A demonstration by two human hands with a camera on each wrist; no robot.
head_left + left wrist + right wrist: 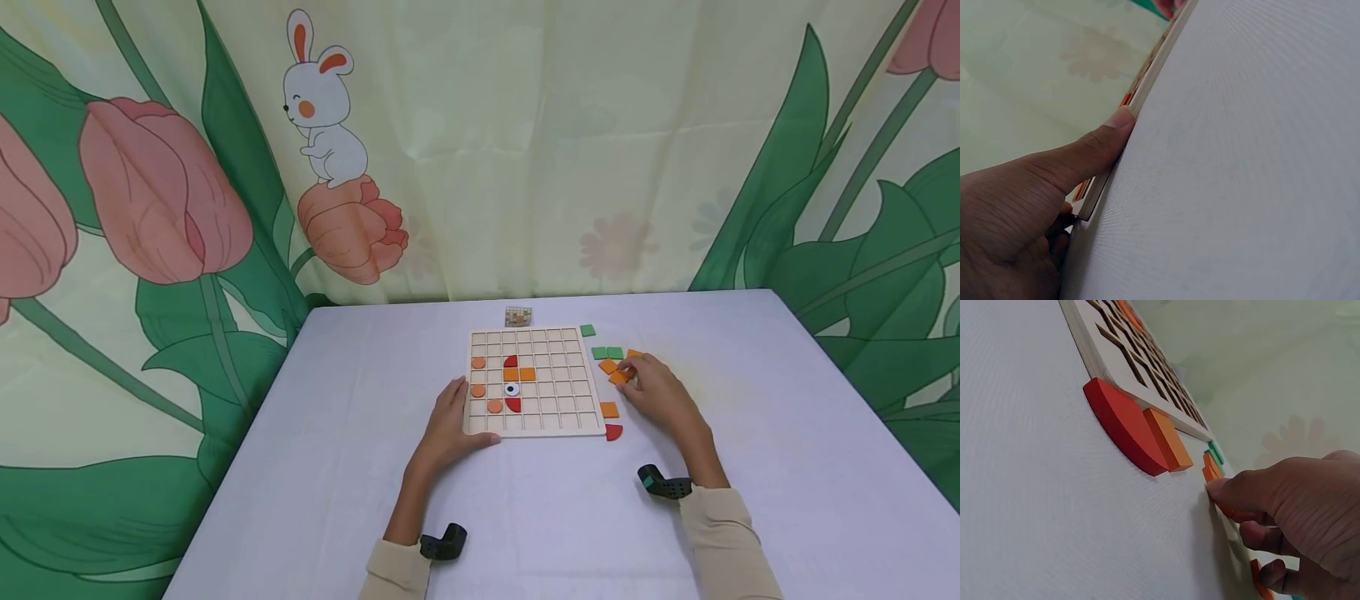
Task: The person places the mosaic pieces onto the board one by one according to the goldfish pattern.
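- Head cam: we see grid board [558, 396] w/ 2 red pcs [513, 405], 2 orange sqs [528, 374], 3 orange discs [495, 406], 1 eye disc [512, 389] in it
- L hand [448, 425] grips its near-L corner, thumb along edge
- R hand [660, 396] pinches orange tile [618, 378] just R of board

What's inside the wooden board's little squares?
Three orange discs, two red pieces, two orange squares and one eye-like piece. The board under those pieces is covered; I can't see it.
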